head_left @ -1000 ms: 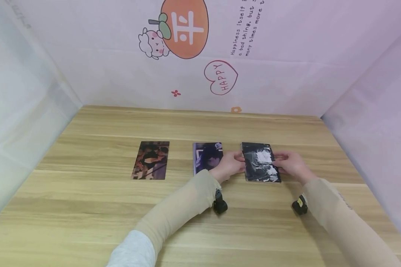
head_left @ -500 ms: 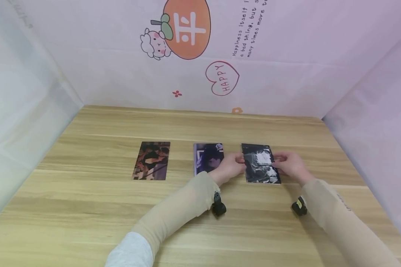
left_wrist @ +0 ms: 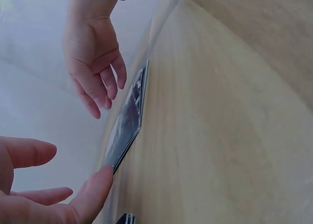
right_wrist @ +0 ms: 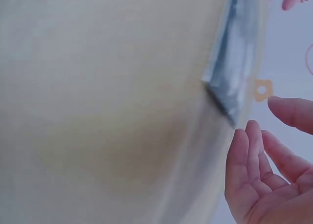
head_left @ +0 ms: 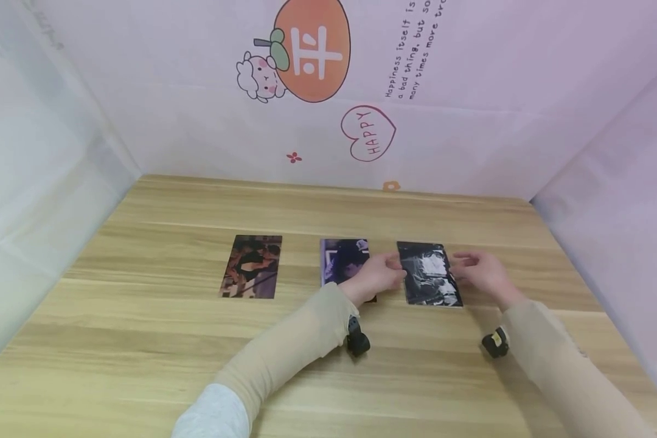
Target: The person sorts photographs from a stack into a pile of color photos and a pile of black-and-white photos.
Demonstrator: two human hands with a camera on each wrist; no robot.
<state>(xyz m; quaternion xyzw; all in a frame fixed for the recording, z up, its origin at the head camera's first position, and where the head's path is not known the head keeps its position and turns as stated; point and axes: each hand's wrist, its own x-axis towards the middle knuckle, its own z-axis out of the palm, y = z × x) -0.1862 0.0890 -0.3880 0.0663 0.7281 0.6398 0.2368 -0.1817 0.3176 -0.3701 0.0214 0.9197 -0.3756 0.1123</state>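
A stack of black-and-white photo cards (head_left: 430,274) lies flat on the wooden table, right of centre. My left hand (head_left: 376,275) is at its left edge with fingers parted. In the left wrist view one fingertip (left_wrist: 100,181) overlaps the stack's near corner; whether it touches, I cannot tell. Just off the right edge is my right hand (head_left: 485,275), its fingers loosely spread and holding nothing. Partly hidden under my left hand and wrist is a purple-toned photo card (head_left: 344,261). Farther left lies a brownish photo card (head_left: 250,267).
The wooden table (head_left: 197,365) runs back to a white printed cloth wall (head_left: 197,134), with more cloth on both sides. A small black camera (head_left: 357,340) hangs at my left wrist, and another black camera (head_left: 495,342) at my right.
Both hands have loosened from the edges of the black-and-white stack. My right hand has drawn slightly to the right, away from it. The stack stays in place, while the head view has shifted slightly.
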